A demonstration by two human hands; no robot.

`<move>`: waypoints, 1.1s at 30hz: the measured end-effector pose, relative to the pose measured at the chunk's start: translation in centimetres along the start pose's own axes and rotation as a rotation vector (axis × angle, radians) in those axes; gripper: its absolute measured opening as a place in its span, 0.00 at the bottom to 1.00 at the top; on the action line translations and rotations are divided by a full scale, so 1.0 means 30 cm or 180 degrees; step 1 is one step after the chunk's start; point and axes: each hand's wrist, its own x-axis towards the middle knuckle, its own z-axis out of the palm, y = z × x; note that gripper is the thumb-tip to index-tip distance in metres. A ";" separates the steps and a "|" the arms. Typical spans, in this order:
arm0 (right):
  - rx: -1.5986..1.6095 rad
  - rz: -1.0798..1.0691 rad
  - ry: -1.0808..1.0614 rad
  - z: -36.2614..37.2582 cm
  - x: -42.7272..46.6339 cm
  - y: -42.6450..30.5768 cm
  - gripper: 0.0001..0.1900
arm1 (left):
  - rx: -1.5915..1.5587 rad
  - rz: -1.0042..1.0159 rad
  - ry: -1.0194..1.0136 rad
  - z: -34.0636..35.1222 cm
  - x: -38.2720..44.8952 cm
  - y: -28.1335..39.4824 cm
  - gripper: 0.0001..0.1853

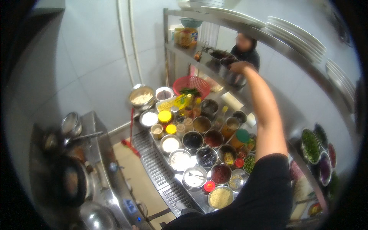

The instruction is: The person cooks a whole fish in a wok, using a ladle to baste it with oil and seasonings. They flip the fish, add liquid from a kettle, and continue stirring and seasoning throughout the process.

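Observation:
My right hand (241, 67) reaches far out to the middle shelf of a steel rack, at the rim of a dark bowl (227, 61). Whether its fingers grip the bowl is too blurred to tell. Beside it on the shelf stands a metal basin of dark contents (220, 54), and below the hand is a steel pot (234, 77). Only a small bit of what may be my left hand (135, 227) shows at the bottom edge, and its fingers are hidden. Under my outstretched arm, steel bowls of seasonings, such as red paste (221, 173) and white powder (195, 176), cover a counter.
A person (247, 50) is behind the rack. Plates (296, 37) are stacked on its upper shelf. A red plastic colander (191, 86) holds green vegetables. A stove with a wok (69, 182) and a metal lid or bowl (96, 215) lies left. Bowls of chopped greens (310, 146) are at right.

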 end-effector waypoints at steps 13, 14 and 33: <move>-0.0634 -0.0318 0.1203 -0.048 0.105 0.140 0.12 | -0.0108 -0.0326 0.0831 -0.223 -0.187 -0.141 0.21; -0.1022 -0.0576 0.1304 -0.050 0.136 0.185 0.12 | -0.0108 -0.0366 0.0895 -0.242 -0.207 -0.159 0.21; 0.4297 -0.1780 0.1711 0.328 -0.569 -0.860 0.29 | 0.3404 0.1668 0.1599 -0.602 -1.163 -0.626 0.11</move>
